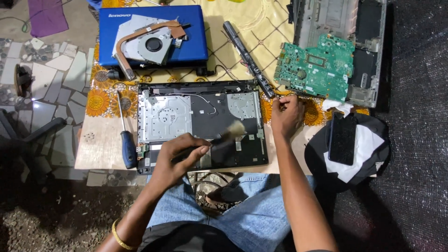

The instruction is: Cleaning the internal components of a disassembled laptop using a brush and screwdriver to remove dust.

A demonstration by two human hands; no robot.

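Observation:
An opened laptop base [200, 122] with bare metal plates lies on a low table in front of me. My left hand [176, 156] grips a brush [223, 136] whose pale, blurred bristles sweep over the base's dark middle part. My right hand [287, 115] rests at the base's right edge, fingers curled on the flowered cloth; whether it pinches anything small is unclear. A blue-handled screwdriver [127, 145] lies just left of the base.
A blue laptop lid [196, 35] carries a cooling fan with copper pipe [148, 43]. A long black battery [247, 57] lies diagonally. A green circuit board [318, 65] sits on another chassis [368, 51]. A black phone [342, 138] rests on a round cushion at right.

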